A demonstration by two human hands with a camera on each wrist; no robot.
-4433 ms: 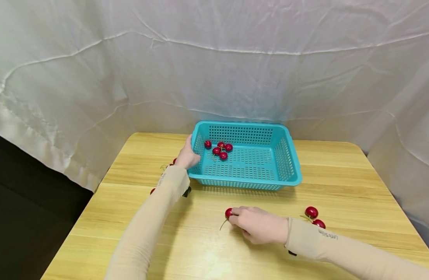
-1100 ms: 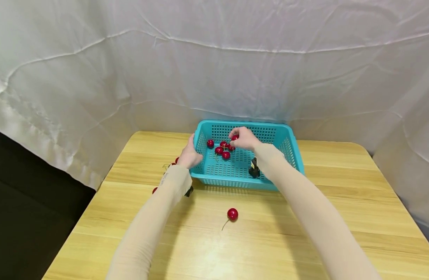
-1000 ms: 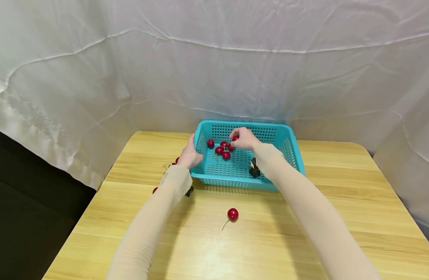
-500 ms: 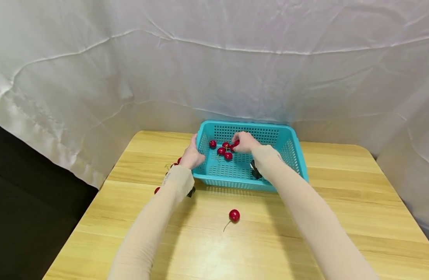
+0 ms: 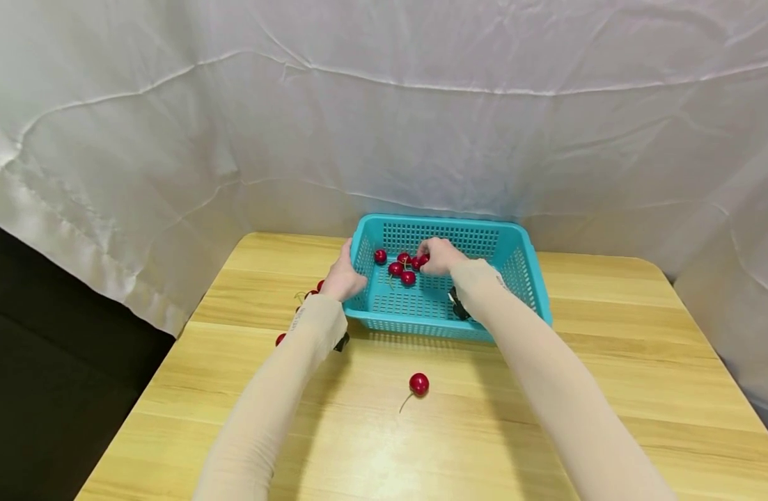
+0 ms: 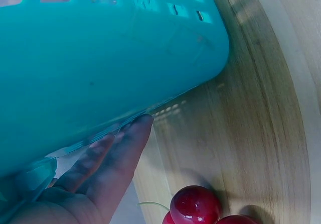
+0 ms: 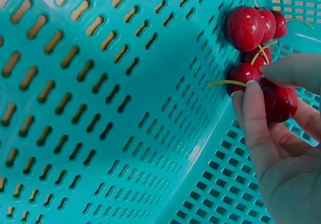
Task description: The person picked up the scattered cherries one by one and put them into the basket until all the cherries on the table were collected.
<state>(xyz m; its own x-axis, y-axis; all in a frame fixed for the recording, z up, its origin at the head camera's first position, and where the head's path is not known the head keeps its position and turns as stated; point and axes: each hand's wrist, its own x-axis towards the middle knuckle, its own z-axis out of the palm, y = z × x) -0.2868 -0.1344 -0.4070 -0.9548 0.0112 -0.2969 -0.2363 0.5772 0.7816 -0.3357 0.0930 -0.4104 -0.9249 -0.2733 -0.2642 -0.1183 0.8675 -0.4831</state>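
Note:
A turquoise plastic basket [image 5: 384, 321] stands at the back of the table. My left hand [image 5: 345, 280] holds its left end, thumb over the rim. In the left wrist view my fingers [image 6: 123, 158] lie straight along the outer wall; the thumb is hidden. Inside the basket, my right hand [image 5: 443, 256] pinches a cherry [image 7: 278, 101] between thumb and fingertips, low beside several other cherries [image 7: 245, 28]. In the head view this group, with a cherry [image 5: 408, 278] at its front, sits in the left half. Another cherry [image 5: 380, 257] lies apart near the left wall.
A single stemmed cherry [image 5: 418, 384] lies on the wooden table [image 5: 634, 362] in front of the basket. More cherries [image 5: 311, 295] lie left of it, partly hidden by my left arm; one [image 5: 280, 339] is nearer. A pale curtain [image 5: 421, 139] hangs behind.
My right hand has moved from the table's front into the basket and lowered a cherry beside the others. The two cherries at the right are gone from there. The left hand keeps its place.

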